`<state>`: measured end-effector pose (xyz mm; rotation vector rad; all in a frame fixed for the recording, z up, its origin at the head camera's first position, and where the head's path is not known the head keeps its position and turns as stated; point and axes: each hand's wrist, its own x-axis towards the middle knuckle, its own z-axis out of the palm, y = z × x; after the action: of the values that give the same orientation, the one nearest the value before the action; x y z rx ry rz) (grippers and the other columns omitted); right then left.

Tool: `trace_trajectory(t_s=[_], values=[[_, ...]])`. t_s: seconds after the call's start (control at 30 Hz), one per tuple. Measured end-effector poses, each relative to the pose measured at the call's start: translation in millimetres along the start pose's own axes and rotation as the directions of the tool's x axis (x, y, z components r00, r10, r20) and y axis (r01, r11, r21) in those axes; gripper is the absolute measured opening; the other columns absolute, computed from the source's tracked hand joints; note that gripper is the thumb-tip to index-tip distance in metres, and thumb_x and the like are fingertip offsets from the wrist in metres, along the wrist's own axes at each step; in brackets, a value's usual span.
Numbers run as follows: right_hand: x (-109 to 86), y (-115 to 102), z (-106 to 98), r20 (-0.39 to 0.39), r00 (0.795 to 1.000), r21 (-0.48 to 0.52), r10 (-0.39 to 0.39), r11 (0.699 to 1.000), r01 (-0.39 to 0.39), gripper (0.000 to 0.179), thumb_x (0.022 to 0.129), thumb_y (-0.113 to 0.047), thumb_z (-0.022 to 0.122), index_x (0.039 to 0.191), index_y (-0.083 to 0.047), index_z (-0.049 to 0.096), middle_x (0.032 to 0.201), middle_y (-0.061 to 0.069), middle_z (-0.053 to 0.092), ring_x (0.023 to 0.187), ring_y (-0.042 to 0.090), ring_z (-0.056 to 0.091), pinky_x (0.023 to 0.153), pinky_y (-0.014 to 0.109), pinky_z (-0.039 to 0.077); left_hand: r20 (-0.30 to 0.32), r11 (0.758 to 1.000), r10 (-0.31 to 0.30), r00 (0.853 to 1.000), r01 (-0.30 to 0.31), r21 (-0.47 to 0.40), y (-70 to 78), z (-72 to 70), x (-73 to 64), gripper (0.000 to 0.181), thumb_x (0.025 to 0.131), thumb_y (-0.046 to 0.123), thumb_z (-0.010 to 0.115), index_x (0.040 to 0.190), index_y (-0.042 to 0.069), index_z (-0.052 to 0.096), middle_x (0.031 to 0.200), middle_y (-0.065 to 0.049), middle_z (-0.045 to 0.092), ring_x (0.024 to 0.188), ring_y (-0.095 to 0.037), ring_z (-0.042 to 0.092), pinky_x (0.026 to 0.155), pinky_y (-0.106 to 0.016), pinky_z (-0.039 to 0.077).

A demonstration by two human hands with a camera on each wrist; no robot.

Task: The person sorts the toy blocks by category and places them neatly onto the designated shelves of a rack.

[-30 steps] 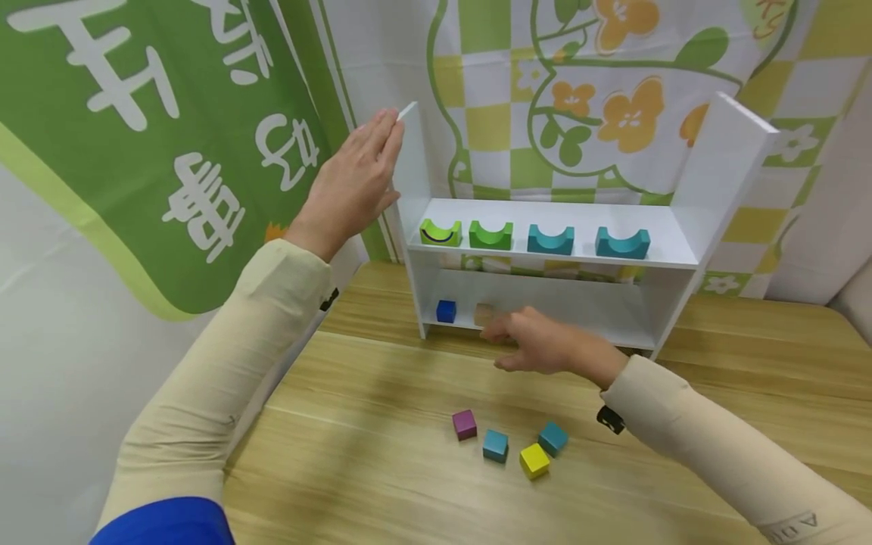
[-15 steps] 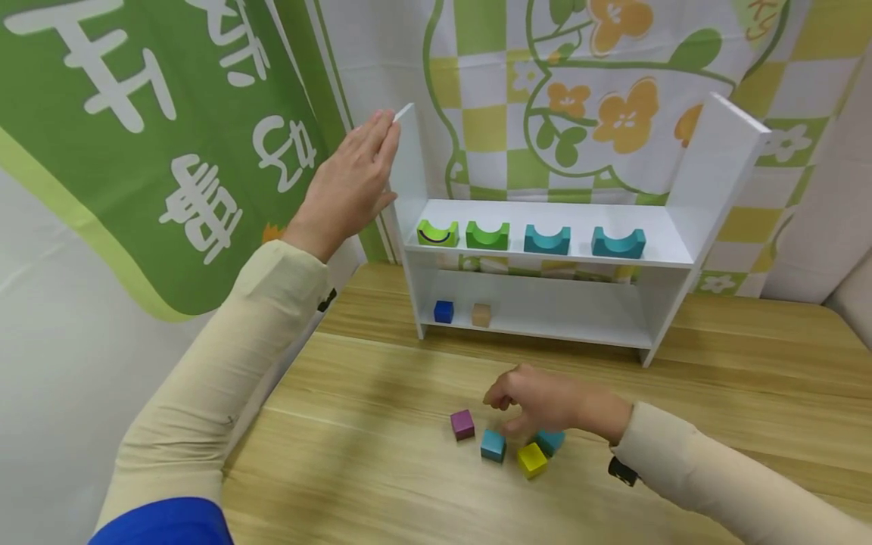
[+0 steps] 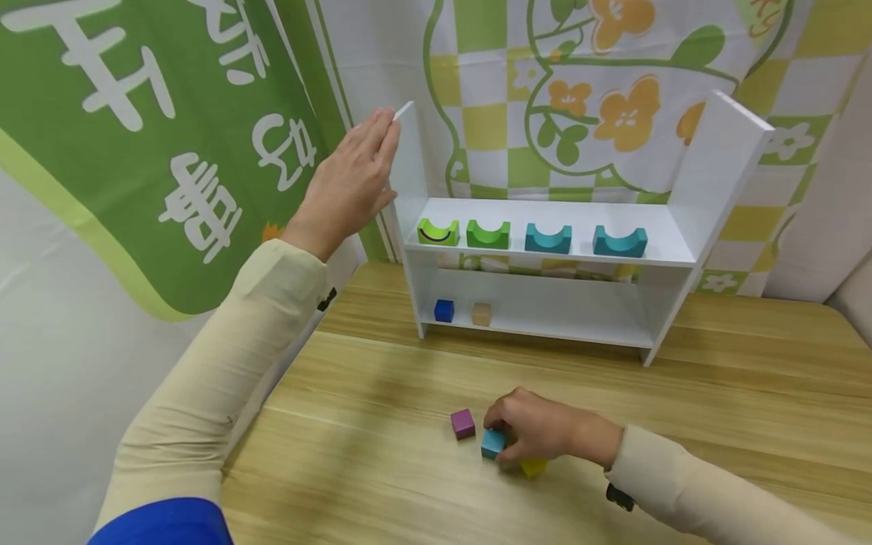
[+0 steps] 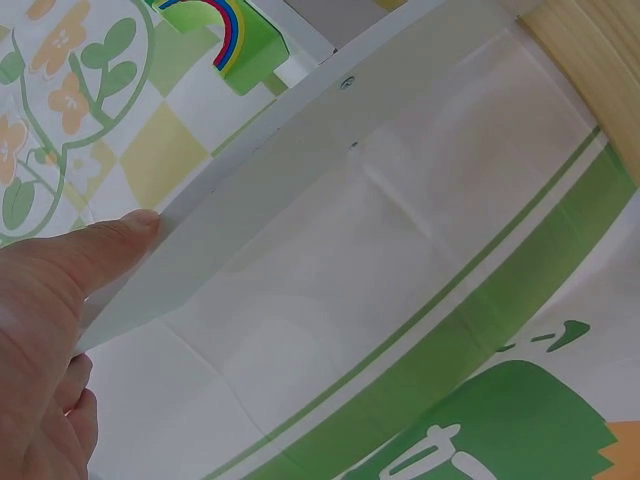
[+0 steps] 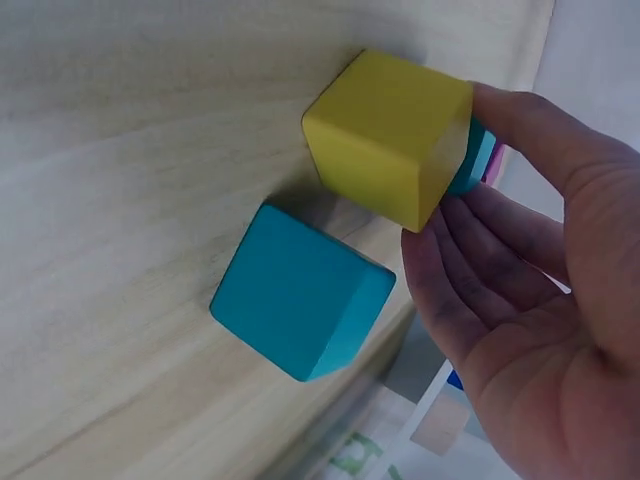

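In the head view my left hand (image 3: 347,182) holds the left side panel of a white two-tier shelf (image 3: 545,291). The left wrist view has the thumb on the panel's edge and other fingers folded behind it. On the table, my right hand (image 3: 545,428) pinches a teal cube (image 3: 492,443) between thumb and fingers. A yellow cube (image 5: 390,130) sits just beside that hand, partly covered by it in the head view. Another teal cube (image 5: 300,290) lies near the fingers, hidden in the head view. Left of the pinched cube rests a purple cube (image 3: 462,424).
Two green arch blocks (image 3: 488,235) and two teal arch blocks (image 3: 549,240) stand in a row on the upper tier. Below, a dark blue cube (image 3: 444,310) and a plain wooden cube (image 3: 481,314) sit at the left. Behind hangs a patterned cloth (image 3: 490,129).
My right hand has come away from the lower tier, down to the loose cubes, and now closes round the nearer-left teal cube. The left hand keeps its place on the panel.
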<state>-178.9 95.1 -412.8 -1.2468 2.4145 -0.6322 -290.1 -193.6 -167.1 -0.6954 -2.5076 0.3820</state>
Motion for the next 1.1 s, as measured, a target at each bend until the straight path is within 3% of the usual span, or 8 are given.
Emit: trace_trajectory(t_s=[0.17,0.43,0.63,0.8,1.1], values=[[0.7,1.3,2.7,-0.016,1.0,0.012,-0.012,1.0,0.012,0.025,0.087,-0.014,0.087,0.107,-0.005,0.077,0.098,-0.004,0.076,0.081,-0.002,0.061,0.073,0.01,0.055,0.0,1.0,0.0,1.0,0.0,0.006,0.0,0.6,0.6,0.088,0.103,0.023,0.071,0.164,-0.011,0.017,0.175,-0.027,0.017,0.165,-0.038,0.017,0.138,-0.045,0.016],[0.6,8.1,-5.7,-0.039,0.999,0.028,-0.004,1.0,0.005,0.029,0.088,-0.013,0.084,0.115,-0.004,0.077,0.111,0.003,0.08,0.09,0.001,0.068,0.082,0.012,0.059,-0.004,1.0,0.0,1.0,0.0,-0.002,0.2,0.8,0.3,0.088,0.103,0.022,0.071,0.164,-0.011,0.017,0.175,-0.027,0.017,0.165,-0.038,0.017,0.138,-0.045,0.015],[0.6,16.9,-18.1,-0.062,0.998,0.027,-0.012,1.0,0.013,0.033,0.091,-0.011,0.082,0.12,0.001,0.075,0.117,0.01,0.079,0.099,0.013,0.075,0.088,0.028,0.066,0.0,1.0,-0.004,1.0,0.004,-0.009,-0.1,1.1,0.9,0.088,0.103,0.022,0.071,0.164,-0.011,0.017,0.175,-0.027,0.016,0.165,-0.038,0.016,0.138,-0.045,0.015],[1.9,26.8,-30.7,-0.128,0.991,0.023,-0.035,0.999,0.039,0.03,0.091,-0.006,0.08,0.118,0.005,0.075,0.114,0.011,0.079,0.099,0.02,0.077,0.09,0.038,0.068,0.003,1.0,-0.005,1.0,0.005,-0.006,-0.5,1.4,1.9,0.088,0.103,0.022,0.071,0.164,-0.011,0.017,0.175,-0.027,0.016,0.165,-0.038,0.016,0.138,-0.046,0.015],[7.5,39.7,-62.3,-0.19,0.982,-0.044,0.014,0.999,-0.023,0.031,0.091,-0.009,0.078,0.12,0.003,0.075,0.111,0.009,0.079,0.096,0.016,0.075,0.09,0.04,0.068,-0.005,1.0,0.003,1.0,-0.003,0.0,-0.6,1.5,1.6,0.088,0.102,0.022,0.072,0.164,-0.011,0.018,0.174,-0.028,0.017,0.165,-0.039,0.017,0.137,-0.046,0.016]])
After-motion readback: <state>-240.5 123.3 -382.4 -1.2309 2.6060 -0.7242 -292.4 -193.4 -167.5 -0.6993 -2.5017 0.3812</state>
